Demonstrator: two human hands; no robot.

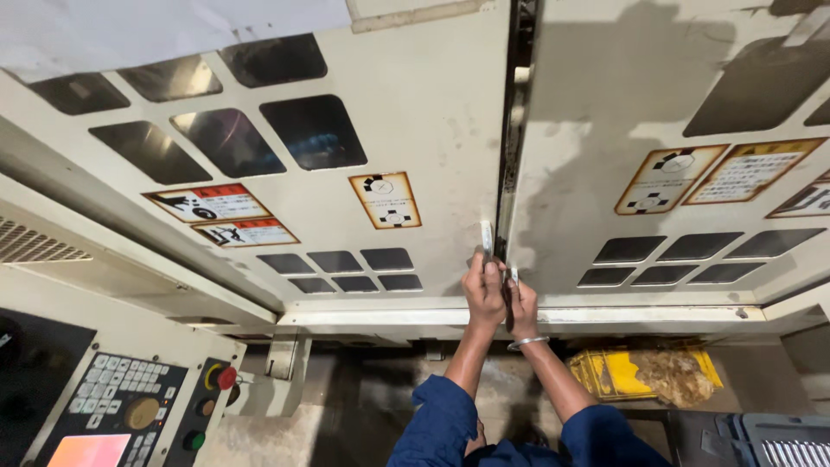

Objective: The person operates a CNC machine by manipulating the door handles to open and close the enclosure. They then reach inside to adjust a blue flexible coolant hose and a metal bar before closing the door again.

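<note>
1. Head view: both hands are raised to the seam between two cream machine doors, side by side and touching.
2. The left hand (484, 292) has its fingers curled tight round the left door's handle (486, 238), a pale metal bar whose top sticks out above the fist; its lower end is hidden in the hand.
3. The right hand (521, 303) is closed on the right door's handle (513, 274); only a sliver of it shows, so its shape is hard to make out. A bangle (528, 342) sits on that wrist.
4. The left door (432, 121) and right door (596, 130) carry dark windows and warning stickers; the gap (516, 112) between them is too dark to see into.
5. A control panel (121, 402) with a red button (226, 377) is cut off at the lower left; yellow sheets (614, 372) lie at the lower right
</note>
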